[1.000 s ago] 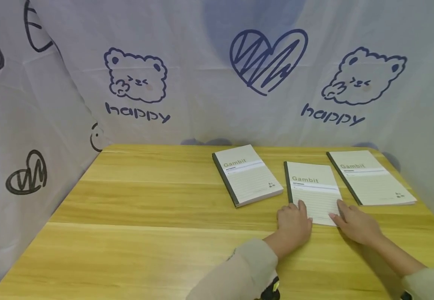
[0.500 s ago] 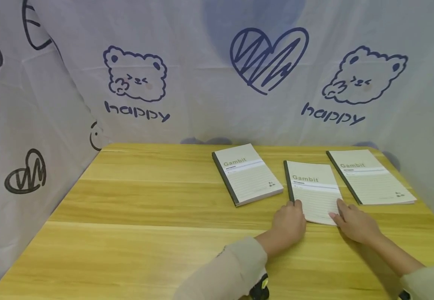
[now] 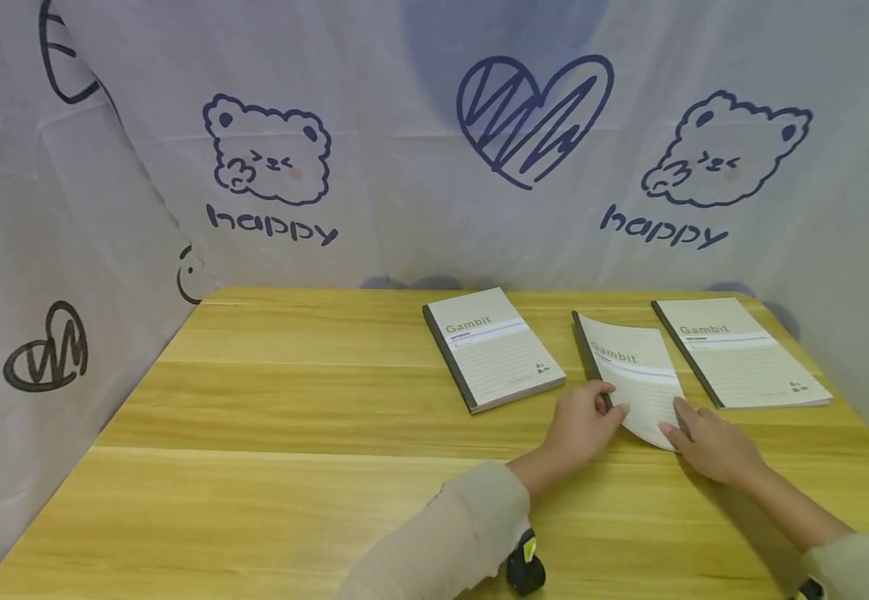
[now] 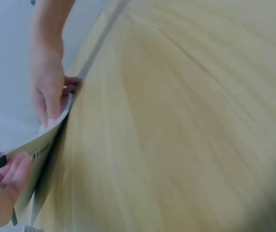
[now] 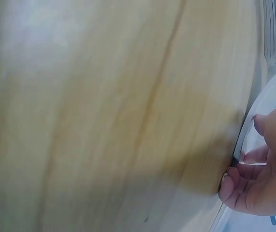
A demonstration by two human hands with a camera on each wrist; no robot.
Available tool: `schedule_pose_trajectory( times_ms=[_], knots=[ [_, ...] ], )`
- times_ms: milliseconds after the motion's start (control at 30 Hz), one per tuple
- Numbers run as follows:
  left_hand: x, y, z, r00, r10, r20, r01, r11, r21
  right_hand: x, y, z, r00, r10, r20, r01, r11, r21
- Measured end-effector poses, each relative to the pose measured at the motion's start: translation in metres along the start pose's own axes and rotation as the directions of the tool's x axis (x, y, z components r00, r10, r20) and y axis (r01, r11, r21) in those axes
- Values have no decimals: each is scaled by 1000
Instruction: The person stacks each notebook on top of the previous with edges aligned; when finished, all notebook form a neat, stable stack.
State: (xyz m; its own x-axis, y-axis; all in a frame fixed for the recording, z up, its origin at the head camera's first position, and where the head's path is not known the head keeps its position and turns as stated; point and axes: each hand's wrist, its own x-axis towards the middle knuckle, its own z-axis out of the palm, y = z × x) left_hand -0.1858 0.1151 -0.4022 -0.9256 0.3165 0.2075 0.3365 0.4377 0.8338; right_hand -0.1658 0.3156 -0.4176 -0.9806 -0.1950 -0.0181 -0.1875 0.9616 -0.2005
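The middle notebook, cream with a dark spine and "Gambit" on its cover, bends upward along its spine side. My left hand pinches that spine edge near the front corner, thumb over the cover. At the opposite edge, my right hand holds the front right corner, which stays low on the table. The left wrist view shows the curved underside of the notebook raised off the wood on the left hand's side. In the right wrist view, fingers and thumb of the right hand lie about the notebook's edge.
A similar notebook lies tilted to the left, and another notebook lies to the right, close to the right hand. Both rest on the wooden table. A printed cloth hangs behind and at the sides.
My left hand has shifted from the notebook's front left corner to a pinch on its spine edge. That side has risen and bent. The right hand stays in place.
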Motion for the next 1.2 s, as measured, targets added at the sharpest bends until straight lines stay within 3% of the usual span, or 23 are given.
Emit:
schedule_pose_trajectory(
  times_ms=[100,233,333,400,467,567,667,767,867,933,1033,1200],
  knots=[
    [3,3,1,998,-64,-5,62,977,-205,0,0,-1,1000,-6,0,6,1000,13],
    [6,4,1,978,-206,42,205,891,-404,0,2,-1,1000,-8,13,7,998,61],
    [8,3,0,956,-273,108,291,838,-462,0,6,-3,1000,-12,15,10,990,137],
    [9,3,-2,944,-295,147,329,813,-480,0,10,-5,1000,-10,17,7,983,185],
    [10,3,-3,941,-291,173,339,798,-499,0,13,-7,999,0,32,-8,973,233],
    [10,3,-4,948,-268,173,319,778,-541,-1,16,-11,996,30,87,-55,952,302],
    [10,5,-5,963,-228,147,270,755,-597,-2,18,-15,985,43,169,-119,874,471],
    [10,6,-9,971,-205,125,237,739,-630,-3,22,-18,972,31,235,-181,736,653],
    [9,6,-14,975,-186,118,218,725,-654,-4,27,-19,966,-3,259,-204,606,769],
    [7,5,-19,979,-167,119,204,722,-661,-5,28,-20,970,-23,243,-190,552,812],
    [5,1,-28,984,-134,115,176,730,-660,-3,25,-22,977,-21,214,-173,513,841],
    [2,-5,-44,991,-95,96,135,755,-642,4,8,-32,987,43,155,-154,541,827]
  ],
)
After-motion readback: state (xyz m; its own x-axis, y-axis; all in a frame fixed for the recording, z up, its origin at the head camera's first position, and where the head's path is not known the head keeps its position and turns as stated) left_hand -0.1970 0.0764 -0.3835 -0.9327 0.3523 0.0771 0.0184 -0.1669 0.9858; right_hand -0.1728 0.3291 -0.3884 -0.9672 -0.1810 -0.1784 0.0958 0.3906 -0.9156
